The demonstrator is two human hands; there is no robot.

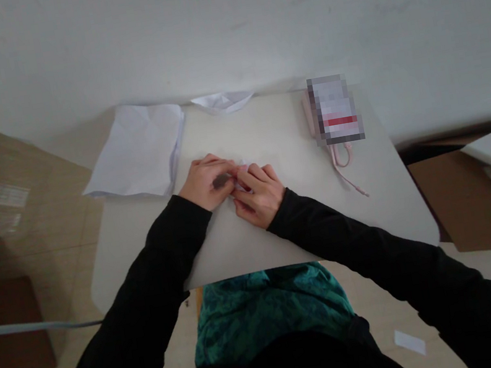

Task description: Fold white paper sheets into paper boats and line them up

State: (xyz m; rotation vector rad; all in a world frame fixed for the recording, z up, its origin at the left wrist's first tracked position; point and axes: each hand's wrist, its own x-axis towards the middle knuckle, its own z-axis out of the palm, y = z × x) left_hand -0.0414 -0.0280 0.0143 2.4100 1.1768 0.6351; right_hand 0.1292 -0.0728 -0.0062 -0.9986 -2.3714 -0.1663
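Note:
Close together over the middle of the white table, my left hand and my right hand meet at the fingertips. Both are closed in a pinch on a small piece of white paper. Only bits of that paper show between the fingers, so its full shape is hidden. Beyond the hands, against the wall, lies a folded white paper boat. A stack of white paper sheets is to the left of my left hand, its left corner reaching past the table edge.
At the table's back right lies a pale pink device, partly blurred out, with a pink cable. A wall stands behind. Cardboard is right of the table; a brown box is on the left floor.

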